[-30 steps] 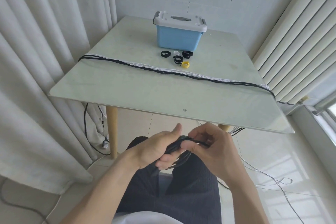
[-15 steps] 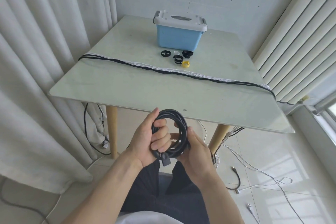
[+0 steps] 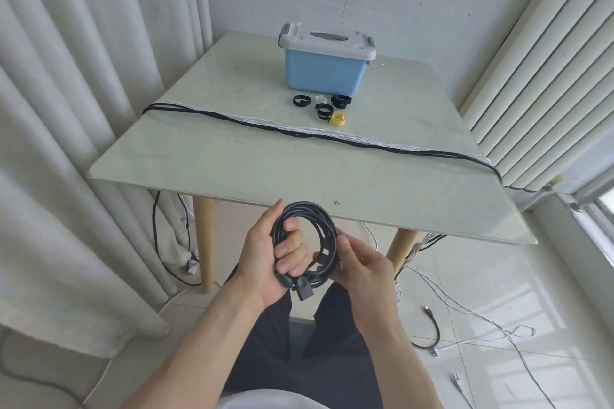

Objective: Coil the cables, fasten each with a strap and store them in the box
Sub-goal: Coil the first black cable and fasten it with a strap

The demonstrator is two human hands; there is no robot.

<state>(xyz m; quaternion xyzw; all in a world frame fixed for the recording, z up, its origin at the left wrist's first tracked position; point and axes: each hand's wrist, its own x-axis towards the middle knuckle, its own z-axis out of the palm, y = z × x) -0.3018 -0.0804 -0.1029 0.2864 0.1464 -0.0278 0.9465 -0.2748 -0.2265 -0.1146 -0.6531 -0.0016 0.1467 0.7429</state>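
Note:
A coiled black cable (image 3: 319, 219) stands upright in front of the table's near edge. My left hand (image 3: 269, 252) grips its left side, fingers curled through the loop, and a black plug hangs below. My right hand (image 3: 362, 269) pinches the coil's lower right side. A blue box (image 3: 324, 71) with a shut white lid sits at the back of the table. Several straps lie in front of it: black ones (image 3: 324, 109), a yellow one (image 3: 339, 119) and a white one (image 3: 320, 98). A bundle of black and white cables (image 3: 299, 131) stretches across the table.
The pale glass table (image 3: 232, 169) stands on wooden legs. Curtains hang at the left, and a radiator-like ribbed panel (image 3: 545, 76) is at the right. Loose white and black cables (image 3: 465, 319) trail over the tiled floor at the right.
The black coil has been turned from flat and half hidden between my hands to an upright open loop, raised slightly. My right hand has shifted onto its lower right side.

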